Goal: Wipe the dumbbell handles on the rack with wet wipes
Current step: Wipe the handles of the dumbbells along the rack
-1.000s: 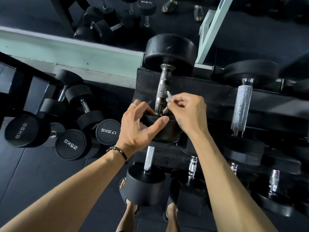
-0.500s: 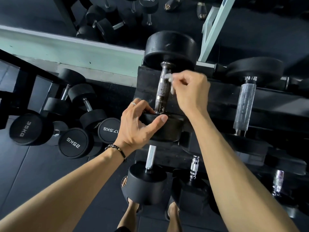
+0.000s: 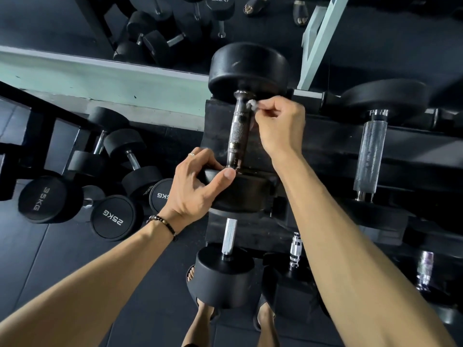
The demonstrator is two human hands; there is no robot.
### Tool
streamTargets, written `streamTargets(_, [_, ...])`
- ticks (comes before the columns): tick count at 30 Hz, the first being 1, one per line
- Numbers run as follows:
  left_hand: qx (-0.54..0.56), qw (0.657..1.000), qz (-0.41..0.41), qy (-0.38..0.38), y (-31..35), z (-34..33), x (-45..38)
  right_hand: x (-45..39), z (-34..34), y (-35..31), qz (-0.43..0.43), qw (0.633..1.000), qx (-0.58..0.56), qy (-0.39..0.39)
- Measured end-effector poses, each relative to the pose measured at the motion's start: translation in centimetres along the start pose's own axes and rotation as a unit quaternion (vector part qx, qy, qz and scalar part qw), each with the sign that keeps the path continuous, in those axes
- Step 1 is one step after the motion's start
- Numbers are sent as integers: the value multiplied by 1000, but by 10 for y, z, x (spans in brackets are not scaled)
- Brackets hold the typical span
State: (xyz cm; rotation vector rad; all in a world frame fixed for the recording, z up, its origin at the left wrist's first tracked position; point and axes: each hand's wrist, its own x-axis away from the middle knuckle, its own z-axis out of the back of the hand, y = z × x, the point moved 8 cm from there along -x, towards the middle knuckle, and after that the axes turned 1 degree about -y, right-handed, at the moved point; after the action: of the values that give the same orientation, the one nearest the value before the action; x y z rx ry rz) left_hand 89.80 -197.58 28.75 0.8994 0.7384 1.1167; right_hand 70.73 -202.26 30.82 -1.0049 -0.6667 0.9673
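Standing in sandals (image 3: 204, 319) on dark gym flooring (image 3: 62, 259), I look down past my forearms at a black dumbbell rack (image 3: 250, 234). Nearest me, on the lower tier, rest a dumbbell with a plain silver handle (image 3: 230, 235) and another with a ringed chrome handle (image 3: 295, 249). Above them, my left hand (image 3: 195, 189), with a beaded bracelet (image 3: 162, 222) at the wrist and a ring on one finger, grips the near head (image 3: 245, 191) of the upper-tier dumbbell, thumb laid across its top edge and fingers curled over the far side. The knurled dark handle (image 3: 238, 131) of that dumbbell runs away from me to its far head (image 3: 249, 68). My right hand (image 3: 281, 126), apart from the left, pinches a small wad of white wet wipe (image 3: 251, 104) between curled fingers and presses it to the right side of the handle at its far end, just below the far head. To the right on the same tier lies a dumbbell with a thick grey handle (image 3: 369, 159). On the floor to my left sit loose dumbbells marked 35KG (image 3: 45, 199) and 25KG (image 3: 112, 217). Beyond the rack runs a pale green ledge (image 3: 100, 78), with a mirror (image 3: 175, 26) above it.
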Motion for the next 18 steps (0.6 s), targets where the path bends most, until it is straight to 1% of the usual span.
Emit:
streamTargets(1, [4,1000,0,-1,0,0,0,7,-3,7,-15,999,11,-27])
streamTargets(3, [15,1000,2,0,-1,2,-1,34,-6,23,-49,990,59,-118])
streamTargets(4, [21,1000,4,1,-2,2,-1,47,-7,27,-69,982,67,-162])
streamTargets(5, [27,1000,5,2,-2,2,0,54,-7,27,-78,978,56,-185])
streamTargets(6, [31,999,7,3,-3,2,0,51,-5,24,-82,980,34,-176])
streamTargets(9, [34,999,7,1,-4,1,0,10,-4,19,-111,986,-95,-77])
streamTargets(10, [33,999,7,0,-4,1,0,1,-4,15,-106,986,-115,-60])
streamTargets(12, [34,999,9,-2,-4,1,0,6,-2,12,-88,989,-96,-65])
streamTargets(15, [36,999,9,5,-3,3,0,44,0,7,-35,992,-25,-121])
streamTargets(16, [36,999,9,6,-3,3,0,47,1,4,-17,993,-20,-119])
streamTargets(18, [35,999,9,5,-2,2,0,28,2,-2,4,997,-36,-65])
